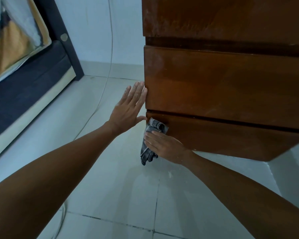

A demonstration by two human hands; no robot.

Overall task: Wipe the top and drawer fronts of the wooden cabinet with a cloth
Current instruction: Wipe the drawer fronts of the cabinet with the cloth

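Note:
The wooden cabinet (pixel 223 87) fills the upper right, showing three brown drawer fronts with dark gaps between them. My left hand (pixel 128 107) lies flat with straight fingers against the left edge of the middle drawer front. My right hand (pixel 164 145) presses a grey cloth (pixel 151 135) against the left end of the lowest drawer front (pixel 231 137). Its fingers lie straight over the cloth. Part of the cloth hangs down below the hand toward the floor. The cabinet top is out of view.
A bed with a dark frame (pixel 41 80) and light bedding stands at the left. A thin white cable (pixel 109 66) runs down the pale wall and across the tiled floor (pixel 110 187) between bed and cabinet.

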